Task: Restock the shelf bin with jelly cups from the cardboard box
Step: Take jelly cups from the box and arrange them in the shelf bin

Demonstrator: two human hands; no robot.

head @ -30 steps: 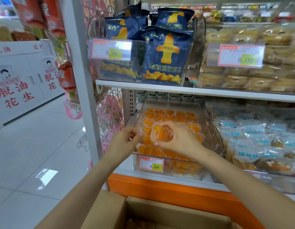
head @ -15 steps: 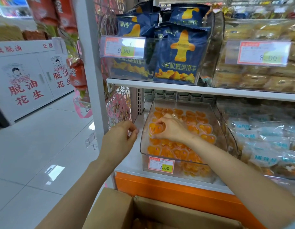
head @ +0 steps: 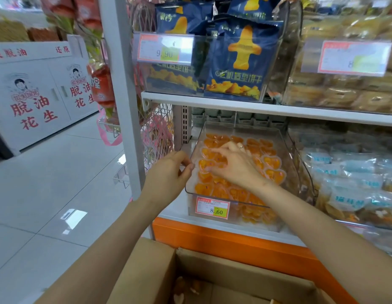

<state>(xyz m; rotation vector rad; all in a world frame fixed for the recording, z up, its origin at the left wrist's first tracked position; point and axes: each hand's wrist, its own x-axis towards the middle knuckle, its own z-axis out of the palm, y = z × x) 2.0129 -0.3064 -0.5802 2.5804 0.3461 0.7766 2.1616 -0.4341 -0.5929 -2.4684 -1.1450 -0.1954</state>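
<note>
Sitting bottom centre, cardboard box [head: 147,270] holds a few jelly cups [head: 182,286], below both grips. Shelf bin [head: 190,200] mid-frame: right grip [head: 234,167] rests spread-fingered on its cups, holding none. Left grip [head: 166,174] curled at bin's left rim, hold unclear; judged nearer box.

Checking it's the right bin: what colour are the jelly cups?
Orange; the jelly cups show best in the head view.

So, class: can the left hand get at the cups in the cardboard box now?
Probably yes: the left hand carries no cup, and the cardboard box below stands open, jelly cups showing, nothing over them.
</note>
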